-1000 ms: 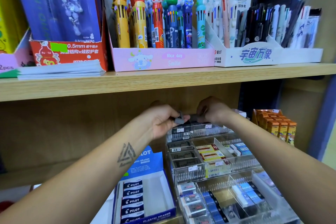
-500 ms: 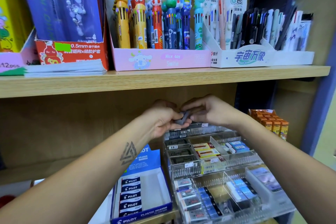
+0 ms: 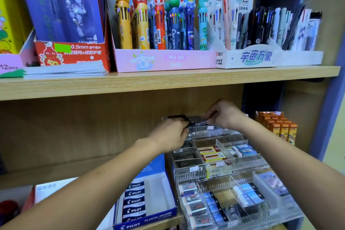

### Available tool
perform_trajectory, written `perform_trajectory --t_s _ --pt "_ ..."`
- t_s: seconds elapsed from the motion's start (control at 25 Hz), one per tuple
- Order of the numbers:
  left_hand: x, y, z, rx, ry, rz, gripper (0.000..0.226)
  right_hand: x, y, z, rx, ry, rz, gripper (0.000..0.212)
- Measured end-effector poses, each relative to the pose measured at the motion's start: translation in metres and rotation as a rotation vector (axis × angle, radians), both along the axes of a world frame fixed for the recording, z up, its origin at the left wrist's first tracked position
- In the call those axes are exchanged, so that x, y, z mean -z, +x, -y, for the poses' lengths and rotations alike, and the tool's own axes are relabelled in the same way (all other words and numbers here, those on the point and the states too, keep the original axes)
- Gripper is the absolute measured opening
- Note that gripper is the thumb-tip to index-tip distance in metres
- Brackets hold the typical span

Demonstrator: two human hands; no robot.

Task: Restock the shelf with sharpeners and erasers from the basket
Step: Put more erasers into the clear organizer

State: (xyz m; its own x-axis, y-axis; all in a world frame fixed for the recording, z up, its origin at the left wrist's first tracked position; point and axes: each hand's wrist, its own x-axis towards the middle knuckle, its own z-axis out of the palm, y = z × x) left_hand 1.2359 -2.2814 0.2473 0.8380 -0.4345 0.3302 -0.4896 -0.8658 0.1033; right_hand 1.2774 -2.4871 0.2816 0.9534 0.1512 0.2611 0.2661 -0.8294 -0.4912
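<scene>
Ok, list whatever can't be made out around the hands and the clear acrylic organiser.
Head view only:
- Small dark items that the left hand and right hand hold: blurred, half covered by fingers; sharpeners or erasers, unclear.
- Back row of the clear acrylic organiser: hidden behind both hands.
- Basket: outside the frame.
</scene>
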Motion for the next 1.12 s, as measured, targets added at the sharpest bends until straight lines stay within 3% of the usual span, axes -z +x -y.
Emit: perform_trajectory --t_s 0.24,0.44,0.6,0.76,0.88,1.0,1.12 --pt "0.007 0.007 -0.003 -0.018 0.037 0.072 0.033 0.003 0.008 -0.015 0.029 -0.034 -0.012 0.013" --pt "0.001 0.004 -0.002 -0.021 0.033 0.035 0.039 -0.001 -0.007 -0.019 0.065 -0.079 -0.016 0.038" --pt "-0.007 -0.027 -0.008 -0.033 -0.097 0.147 0.044 0.006 -0.06 -0.038 0.062 0.04 0.148 0.041" --pt "0.006 -0.097 -0.033 -0.081 -0.206 0.2 0.029 0.019 -0.141 -0.077 -0.078 0.106 0.104 0.036" --pt "0.036 -0.161 -0.057 -0.189 -0.247 0.077 0.021 0.056 -0.189 -0.113 -0.119 0.055 0.07 0.029" --pt "0.088 -0.203 -0.083 -0.251 -0.109 -0.082 0.012 0.119 -0.221 -0.149 -0.204 -0.067 -0.024 0.034" --pt "0.155 -0.228 -0.1 -0.272 0.046 -0.254 0.023 0.192 -0.236 -0.169 -0.25 -0.164 -0.197 0.036"
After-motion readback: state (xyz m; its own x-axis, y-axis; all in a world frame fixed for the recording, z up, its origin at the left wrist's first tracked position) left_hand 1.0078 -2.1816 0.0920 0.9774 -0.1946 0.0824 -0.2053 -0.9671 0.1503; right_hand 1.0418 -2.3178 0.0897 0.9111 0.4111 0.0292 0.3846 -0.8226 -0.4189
